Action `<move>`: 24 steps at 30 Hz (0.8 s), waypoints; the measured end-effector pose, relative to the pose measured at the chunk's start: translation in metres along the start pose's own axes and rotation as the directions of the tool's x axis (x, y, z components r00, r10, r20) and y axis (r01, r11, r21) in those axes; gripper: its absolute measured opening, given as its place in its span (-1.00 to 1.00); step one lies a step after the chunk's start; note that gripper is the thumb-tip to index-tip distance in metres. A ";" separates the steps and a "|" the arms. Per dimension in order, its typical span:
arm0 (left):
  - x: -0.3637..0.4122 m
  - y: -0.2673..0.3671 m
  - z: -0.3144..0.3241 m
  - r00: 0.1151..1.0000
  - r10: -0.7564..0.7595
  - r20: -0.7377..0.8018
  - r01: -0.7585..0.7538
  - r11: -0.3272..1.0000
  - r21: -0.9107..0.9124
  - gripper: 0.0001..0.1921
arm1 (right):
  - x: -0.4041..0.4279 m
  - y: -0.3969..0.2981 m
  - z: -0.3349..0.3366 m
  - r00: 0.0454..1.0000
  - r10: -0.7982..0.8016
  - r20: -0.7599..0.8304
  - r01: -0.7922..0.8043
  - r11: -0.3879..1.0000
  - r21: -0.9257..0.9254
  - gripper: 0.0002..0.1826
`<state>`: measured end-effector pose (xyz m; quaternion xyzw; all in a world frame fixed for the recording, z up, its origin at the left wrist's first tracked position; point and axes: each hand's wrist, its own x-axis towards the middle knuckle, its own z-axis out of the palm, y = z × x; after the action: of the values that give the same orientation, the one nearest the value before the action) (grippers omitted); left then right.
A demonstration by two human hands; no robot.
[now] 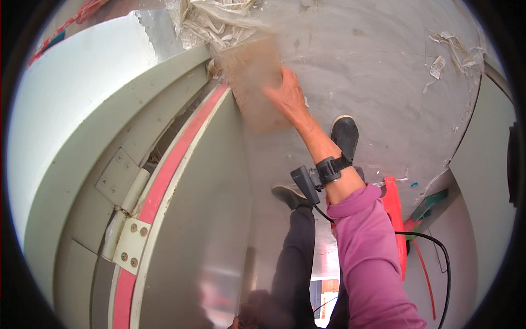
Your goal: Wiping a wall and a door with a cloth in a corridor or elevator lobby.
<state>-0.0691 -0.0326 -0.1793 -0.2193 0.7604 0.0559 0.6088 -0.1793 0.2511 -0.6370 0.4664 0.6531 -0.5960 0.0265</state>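
Observation:
My right hand (287, 92) grips a flat brown rectangular piece, perhaps board or cardboard (254, 78), by its right side. Motion blur hides its exact material. My thumb lies over its face and the fingers are at its right edge. The piece is beside the far end of an open grey-green door (197, 197), close to the door frame (123, 103). Crumpled translucent plastic sheeting (218, 18) lies just beyond it. At the bottom edge, a small patch of skin (234, 323) may be my left hand; most of it is out of view.
A metal hinge (131, 242) and a pink strip (168, 172) run along the door's edge. My dark shoes (344, 133) stand on the dusty grey floor (390, 103). A red plastic object (394, 222) and a black cable (446, 263) are at right. Plastic scraps (456, 49) lie farther off.

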 end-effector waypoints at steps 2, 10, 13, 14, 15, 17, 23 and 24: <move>0.002 0.007 -0.001 0.993 -0.120 0.007 0.120 0.992 -0.041 -0.52 | 0.001 0.002 -0.006 0.997 0.046 0.067 -0.041 0.997 -0.067 -0.38; 0.002 0.018 -0.006 0.998 -0.020 0.067 0.013 0.995 0.100 -0.50 | 0.077 -0.010 -0.011 0.872 -0.489 -0.011 0.446 0.805 -0.391 -0.41; -0.001 0.007 -0.004 0.998 0.023 0.050 -0.032 0.983 0.180 -0.51 | 0.086 -0.037 0.000 0.935 -0.232 0.268 0.350 0.723 -0.596 -0.41; -0.003 -0.004 -0.004 1.000 0.007 0.013 -0.008 0.994 0.109 -0.51 | 0.083 -0.038 0.003 0.928 -0.240 0.286 0.370 0.690 -0.622 -0.41; 0.001 0.005 -0.003 1.000 0.005 0.019 -0.007 0.995 0.095 -0.51 | 0.083 -0.036 0.003 0.920 -0.250 0.303 0.391 0.649 -0.652 -0.41; 0.011 0.024 -0.004 0.998 0.021 0.062 -0.028 0.992 0.120 -0.52 | 0.084 -0.031 0.005 0.911 -0.264 0.317 0.412 0.628 -0.660 -0.42; 0.015 0.020 -0.007 1.000 -0.009 0.004 0.009 1.000 -0.019 -0.54 | 0.083 -0.038 0.003 0.896 -0.275 0.348 0.441 0.633 -0.637 -0.49; 0.015 0.013 -0.006 0.989 0.145 -0.004 -0.144 0.986 0.080 -0.54 | 0.084 -0.038 0.001 0.892 -0.235 0.386 0.438 0.657 -0.614 -0.52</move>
<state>-0.0826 -0.0267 -0.1943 -0.1396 0.7789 0.0687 0.6075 -0.2514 0.3046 -0.6578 0.2058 0.8915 -0.3640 0.1745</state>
